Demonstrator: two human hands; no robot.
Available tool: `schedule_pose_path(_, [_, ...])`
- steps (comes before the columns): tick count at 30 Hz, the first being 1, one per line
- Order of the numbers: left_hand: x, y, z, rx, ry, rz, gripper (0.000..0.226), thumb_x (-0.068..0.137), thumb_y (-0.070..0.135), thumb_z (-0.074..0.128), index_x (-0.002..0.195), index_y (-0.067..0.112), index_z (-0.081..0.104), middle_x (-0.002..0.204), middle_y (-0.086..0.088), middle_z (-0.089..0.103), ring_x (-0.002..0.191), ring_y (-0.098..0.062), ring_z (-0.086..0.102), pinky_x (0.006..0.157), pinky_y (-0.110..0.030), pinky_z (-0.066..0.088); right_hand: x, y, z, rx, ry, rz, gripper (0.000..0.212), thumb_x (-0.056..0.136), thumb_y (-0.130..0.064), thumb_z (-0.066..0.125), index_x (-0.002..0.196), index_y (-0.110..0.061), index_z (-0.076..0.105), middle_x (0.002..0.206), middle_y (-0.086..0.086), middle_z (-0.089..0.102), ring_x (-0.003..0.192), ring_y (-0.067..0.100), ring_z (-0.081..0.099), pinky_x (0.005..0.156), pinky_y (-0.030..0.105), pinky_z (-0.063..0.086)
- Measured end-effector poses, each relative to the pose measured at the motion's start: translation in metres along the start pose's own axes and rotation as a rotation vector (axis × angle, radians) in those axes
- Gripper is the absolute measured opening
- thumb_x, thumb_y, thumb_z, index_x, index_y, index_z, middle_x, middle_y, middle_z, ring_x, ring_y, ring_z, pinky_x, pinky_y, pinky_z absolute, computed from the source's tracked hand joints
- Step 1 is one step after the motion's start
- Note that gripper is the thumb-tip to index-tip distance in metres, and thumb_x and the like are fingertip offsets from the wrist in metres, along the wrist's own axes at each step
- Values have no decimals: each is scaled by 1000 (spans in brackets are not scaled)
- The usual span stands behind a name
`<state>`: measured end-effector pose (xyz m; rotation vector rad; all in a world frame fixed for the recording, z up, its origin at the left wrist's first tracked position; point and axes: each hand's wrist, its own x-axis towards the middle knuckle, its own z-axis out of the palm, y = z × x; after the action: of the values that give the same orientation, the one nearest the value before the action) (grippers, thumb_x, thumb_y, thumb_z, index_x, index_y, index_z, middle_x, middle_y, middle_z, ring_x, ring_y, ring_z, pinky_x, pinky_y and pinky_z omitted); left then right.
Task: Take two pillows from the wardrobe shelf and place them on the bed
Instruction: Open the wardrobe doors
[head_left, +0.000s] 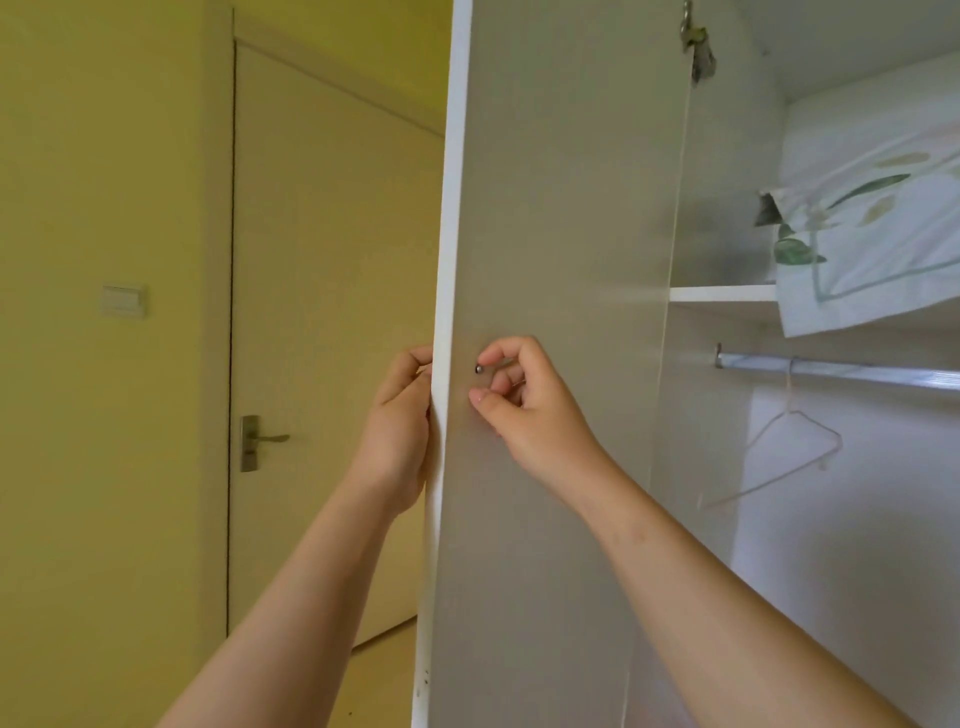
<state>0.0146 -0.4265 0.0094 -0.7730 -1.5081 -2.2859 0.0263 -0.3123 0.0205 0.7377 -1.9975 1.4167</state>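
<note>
The white wardrobe door (561, 208) stands open with its grey inner face toward me. My left hand (400, 431) grips the door's outer edge, its fingers curled round behind it. My right hand (524, 410) is on the inner face with its fingers curled; forefinger and thumb tips touch the panel just above and below a small metal stud (478, 369). It holds nothing that I can see. A white pillow with a green leaf print (872, 249) lies on the wardrobe shelf (722, 293) at the upper right, overhanging the shelf's front. A second pillow and the bed are out of view.
Under the shelf runs a metal hanging rail (841, 366) with one white hanger (779, 457). A hinge (696, 47) sits at the door's top. To the left are a cream room door (332, 312) with a lever handle (260, 441) and a wall switch (123, 300).
</note>
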Motion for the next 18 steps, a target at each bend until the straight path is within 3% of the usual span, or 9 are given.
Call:
schedule_pose_path(7, [25, -7, -27, -19, 109, -92, 19, 92, 10, 46, 84, 19, 60, 63, 2, 69, 53, -13, 63, 50, -24, 51, 27, 15, 28, -20, -17, 21, 30, 88, -8, 58, 79, -33, 45, 67, -5, 36, 58, 6, 38, 52, 6, 36])
schedule_pose_path(16, [34, -12, -32, 7, 193, -115, 21, 92, 9, 44, 86, 22, 60, 61, 5, 68, 51, -11, 61, 47, -21, 50, 37, 22, 34, -55, -12, 26, 28, 88, -11, 56, 78, -34, 44, 65, -6, 36, 55, 6, 38, 51, 9, 33])
schedule_pose_path(18, [33, -13, -30, 50, 288, -99, 25, 89, 3, 43, 88, 24, 57, 74, -1, 71, 55, -15, 62, 51, -24, 51, 35, 21, 33, -15, -24, 40, 28, 89, -9, 54, 79, -34, 45, 65, -5, 37, 57, 8, 39, 58, 16, 37])
